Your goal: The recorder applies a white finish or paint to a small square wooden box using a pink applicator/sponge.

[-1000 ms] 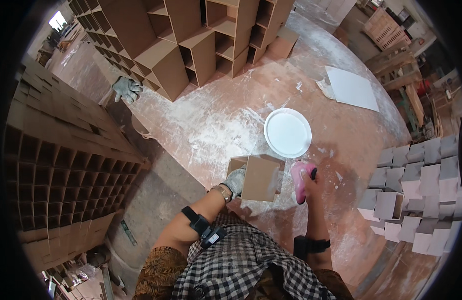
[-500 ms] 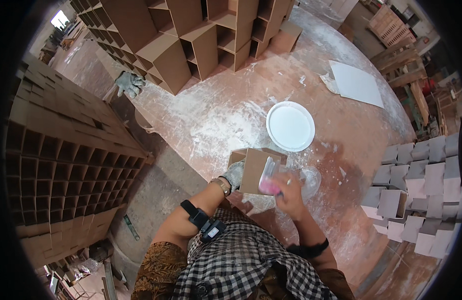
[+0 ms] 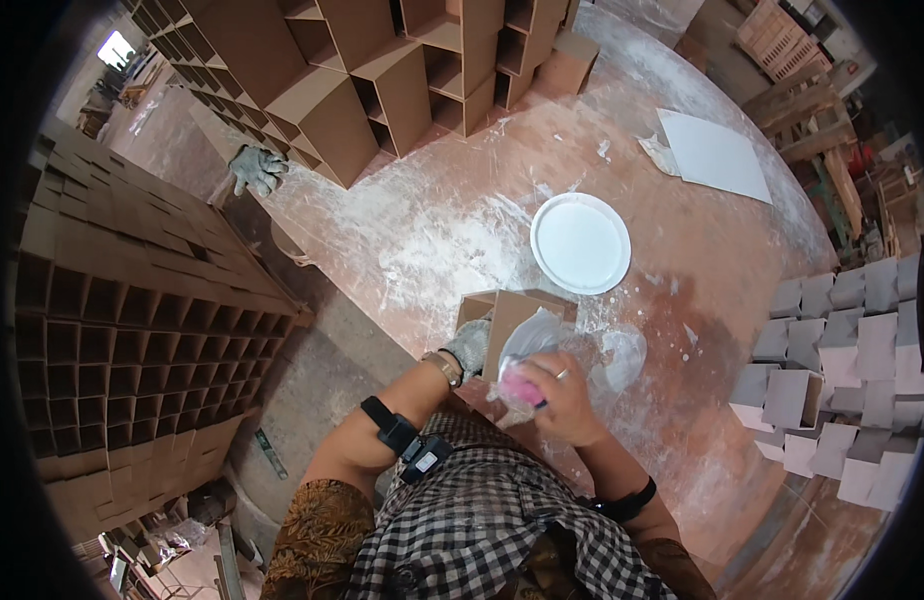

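A brown cardboard box (image 3: pixel 501 322) with an open end stands on the table in front of me. My left hand (image 3: pixel 471 347), in a grey knitted glove, grips its left side; the fingers are partly hidden in the opening. A wet white smear (image 3: pixel 534 334) covers much of the box's upward-turned panel. My bare right hand (image 3: pixel 567 399) is closed around a pink tool (image 3: pixel 522 387) at the panel's near edge. The tool has something whitish and translucent about it, and its exact kind is unclear. Just beyond the box lies a round white tub or lid (image 3: pixel 581 244).
Stacked open cardboard boxes (image 3: pixel 397 95) rise at the far side. A second cardboard stack (image 3: pixel 152 320) fills the left, past the table edge. Grey-white boxes (image 3: pixel 832 370) are piled at right. A grey glove (image 3: pixel 258 170) and a white sheet (image 3: pixel 715 155) lie on the powdery table (image 3: pixel 672 390).
My right hand has drawn the pink tool left and toward me, down the panel. The white patch now spreads wider across it. My left hand stays on the box.
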